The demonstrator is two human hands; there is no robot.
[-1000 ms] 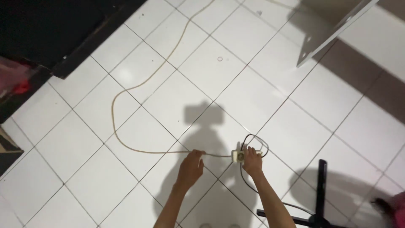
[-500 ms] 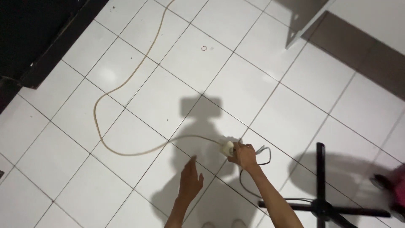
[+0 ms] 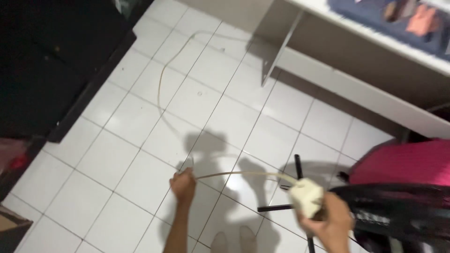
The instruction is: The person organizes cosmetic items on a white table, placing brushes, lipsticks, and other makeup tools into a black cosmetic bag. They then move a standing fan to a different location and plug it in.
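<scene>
A: Start with the big surfaces.

B: White glossy tiled floor (image 3: 117, 164) fills most of the view. Dark cabinet or furniture block (image 3: 51, 61) along the upper left edge. A white shelf unit with a flat upright support panel (image 3: 337, 79) crosses the upper right; a blue tray of folded cloths (image 3: 389, 18) sits on top.

A: Lower right?

B: Bright pink chair seat (image 3: 403, 161) with a black mesh part below it, and the black metal legs of a chair base (image 3: 297, 187) spread on the tiles.

A: The cable?

B: Long cream-coloured extension cord (image 3: 161, 89) — it loops across the floor from the top centre, curves down the left, then rises off the tiles and runs taut between the two hands.

A: Hands, then.

B: Left hand (image 3: 183, 185) is closed around the cord, held low over the floor. Right hand (image 3: 330, 222) grips the cream plastic socket block (image 3: 307, 197) at the cord's end — lifted clear of the floor, close to the camera, just beside the chair. The block is blurred; no detail to record.
</scene>
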